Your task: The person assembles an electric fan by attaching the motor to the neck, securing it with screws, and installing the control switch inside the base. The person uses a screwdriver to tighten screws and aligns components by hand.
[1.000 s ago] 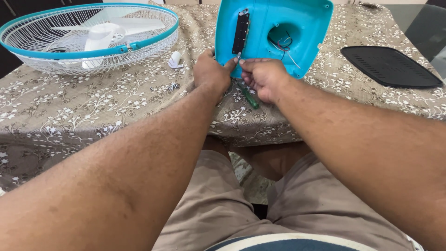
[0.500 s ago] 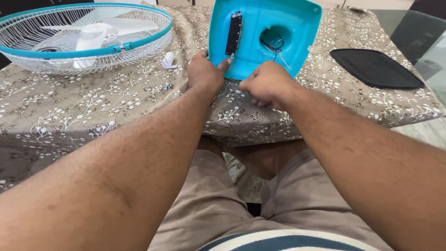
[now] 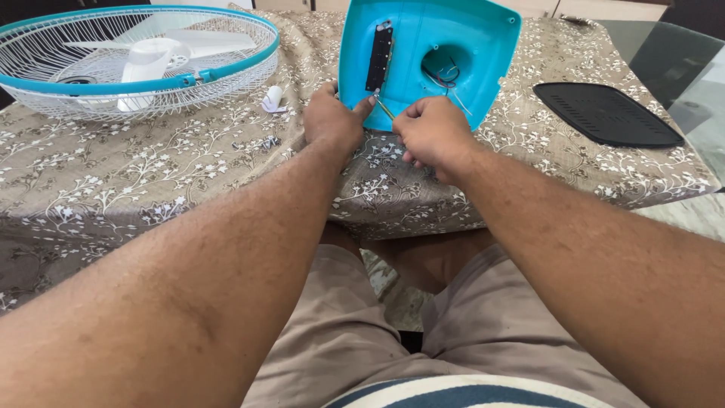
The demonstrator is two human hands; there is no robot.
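Since half a second ago the right hand (image 3: 432, 134) has been lifted off the cloth and turned toward the turquoise fan base (image 3: 430, 53), and the screwdriver (image 3: 387, 110) shaft is now exposed between the two hands; the base, the left hand and the rest of the bench are seen unchanged. The screwdriver is pinched in the right grip, fingers curled shut around the handle, which is hidden inside the fist; only the thin metal shaft is visible, angled toward 10 o'clock with its tip at the lower end of the black switch strip (image 3: 379, 57). The fan base is stood tilted on the bench (image 3: 151, 181) at 12 o'clock, hollow underside turned to the camera, wires (image 3: 447, 75) seen in its round opening. Its lower left edge is held by the left hand (image 3: 332, 119), grip closed on the rim, thumb pressed just beside the screwdriver tip. A white fan cage with a turquoise rim (image 3: 136, 57) is laid flat at 10 o'clock, a small white part (image 3: 273, 98) just beside it. A black grille plate (image 3: 606, 113) is placed at 2 o'clock, well apart from the hands. A floral cloth is spread over the bench
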